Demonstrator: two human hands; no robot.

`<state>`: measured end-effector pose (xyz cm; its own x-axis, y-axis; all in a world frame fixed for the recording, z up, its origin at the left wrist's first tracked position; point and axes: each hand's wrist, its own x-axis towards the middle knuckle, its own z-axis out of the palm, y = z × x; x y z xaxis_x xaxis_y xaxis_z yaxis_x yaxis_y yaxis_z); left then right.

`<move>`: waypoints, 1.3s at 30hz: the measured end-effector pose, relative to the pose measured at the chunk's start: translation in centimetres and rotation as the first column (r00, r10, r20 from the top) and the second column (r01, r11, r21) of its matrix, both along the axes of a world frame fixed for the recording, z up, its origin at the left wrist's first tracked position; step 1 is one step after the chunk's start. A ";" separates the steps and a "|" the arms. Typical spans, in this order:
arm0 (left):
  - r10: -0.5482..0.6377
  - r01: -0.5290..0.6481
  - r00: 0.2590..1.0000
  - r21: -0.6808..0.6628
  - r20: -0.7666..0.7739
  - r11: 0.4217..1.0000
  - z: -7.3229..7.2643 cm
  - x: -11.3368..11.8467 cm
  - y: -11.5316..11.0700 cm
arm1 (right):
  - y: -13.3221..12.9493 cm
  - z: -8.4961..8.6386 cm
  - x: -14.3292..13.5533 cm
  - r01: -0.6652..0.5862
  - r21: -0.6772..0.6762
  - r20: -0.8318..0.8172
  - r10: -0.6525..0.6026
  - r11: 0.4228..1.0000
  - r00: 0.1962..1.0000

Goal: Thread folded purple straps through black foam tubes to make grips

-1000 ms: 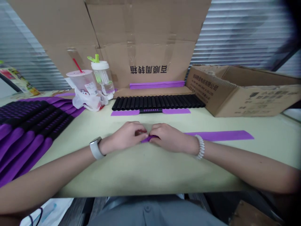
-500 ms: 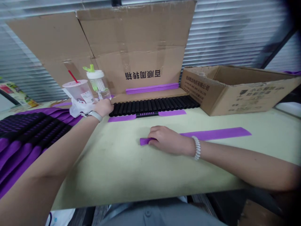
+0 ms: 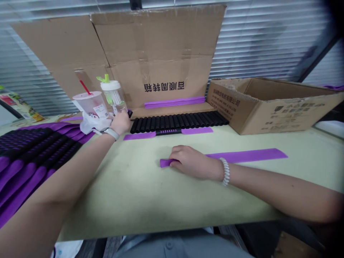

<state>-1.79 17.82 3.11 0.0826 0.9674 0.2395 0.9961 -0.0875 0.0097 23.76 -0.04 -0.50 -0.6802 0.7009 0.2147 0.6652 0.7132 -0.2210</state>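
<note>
My right hand [image 3: 188,160] is closed round a purple strip [image 3: 248,155] near its left end; a short folded end pokes out past the fingers, and the long part lies flat to the right. At the left end of a row of black ribbed tubes [image 3: 178,121], my left hand [image 3: 120,122] is closed on one black tube [image 3: 130,113], of which only the tip shows beyond the fingers. Just in front of the row lies another purple strip [image 3: 139,135] with a black sleeve [image 3: 168,132] round its middle.
Purple strips with black sleeves [image 3: 34,150] are piled at the left. A pink-lidded cup [image 3: 91,104] and a clear bottle [image 3: 114,95] stand behind my left hand. An open cardboard box [image 3: 268,107] is at the right. Several purple strips [image 3: 174,102] lie before the upright cardboard [image 3: 161,43].
My left hand has drawn a black tube off the row's left end, lifting it slightly away. My right hand keeps its hold on the purple strip.
</note>
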 end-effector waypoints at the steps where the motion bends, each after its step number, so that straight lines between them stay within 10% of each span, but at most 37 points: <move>1: -0.011 0.011 1.000 0.062 -0.001 0.998 0.3 0.2 -1.3 | 0.0 0.0 0.0 -0.006 -0.001 -0.009 0.006 1.000 1.000; 6: -0.308 0.301 0.951 0.202 0.005 0.932 0.5 1.5 -9.4 | 0.1 -0.1 0.1 -0.011 -0.027 -0.059 0.010 1.000 0.998; 12: -0.602 0.612 0.790 -0.096 0.121 0.785 -1.7 2.4 -16.7 | 0.1 -0.1 0.0 -0.020 -0.064 -0.137 0.011 0.998 0.991; 30: -0.579 0.697 0.587 0.010 0.566 0.717 -1.5 3.3 -18.3 | -0.2 1.1 0.3 -0.143 -0.465 -0.483 -0.115 0.874 0.868; 39: -0.617 0.690 0.633 0.020 0.467 0.723 -1.8 3.8 -18.9 | -1.2 1.1 -0.5 0.057 -0.122 -0.407 -0.102 0.991 0.908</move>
